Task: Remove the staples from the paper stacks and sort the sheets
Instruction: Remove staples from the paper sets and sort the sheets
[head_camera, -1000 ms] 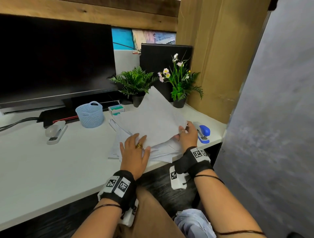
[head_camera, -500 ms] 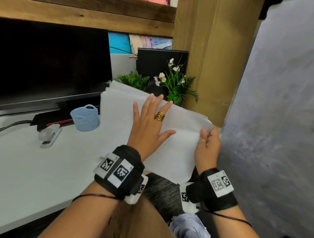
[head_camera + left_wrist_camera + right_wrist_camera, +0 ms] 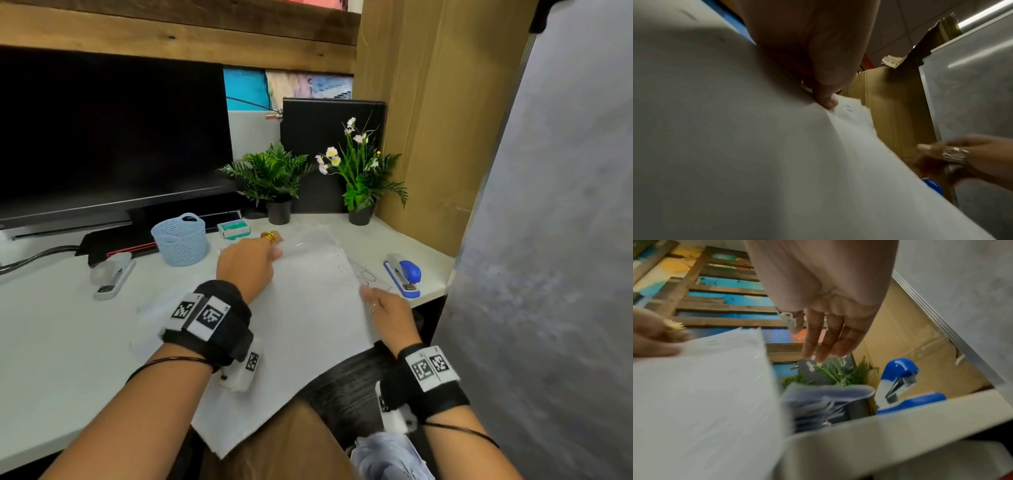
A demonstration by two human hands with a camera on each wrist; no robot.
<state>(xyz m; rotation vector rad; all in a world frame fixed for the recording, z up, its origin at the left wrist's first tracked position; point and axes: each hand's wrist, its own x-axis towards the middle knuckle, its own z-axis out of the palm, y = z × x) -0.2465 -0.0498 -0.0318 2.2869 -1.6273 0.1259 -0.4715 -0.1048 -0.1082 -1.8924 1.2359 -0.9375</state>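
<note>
A white paper stack (image 3: 308, 325) lies tilted over the desk's front edge, with a row of staples along its far right edge. My left hand (image 3: 274, 250) pinches the stack's far edge; in the left wrist view its thumb (image 3: 826, 99) presses on top of the paper stack (image 3: 756, 162). At the stack's right edge my right hand (image 3: 371, 296) is open, and in the right wrist view its fingers (image 3: 824, 344) hang straight, clear of the paper stack (image 3: 705, 394). More stapled sheets (image 3: 818, 402) lie on the desk beneath.
A blue stapler (image 3: 402, 274) sits right of the papers near the desk's corner. A pale stapler (image 3: 111, 274), a blue mesh basket (image 3: 180, 240) and a green staple box (image 3: 234, 229) stand to the left. Two potted plants (image 3: 274, 178) and a monitor (image 3: 102, 137) line the back. A grey partition (image 3: 548, 240) closes the right.
The stack was raised upright with my left palm flat on it and my right hand holding its corner. It has come down flat; my left hand now pinches it and my right hand has let go.
</note>
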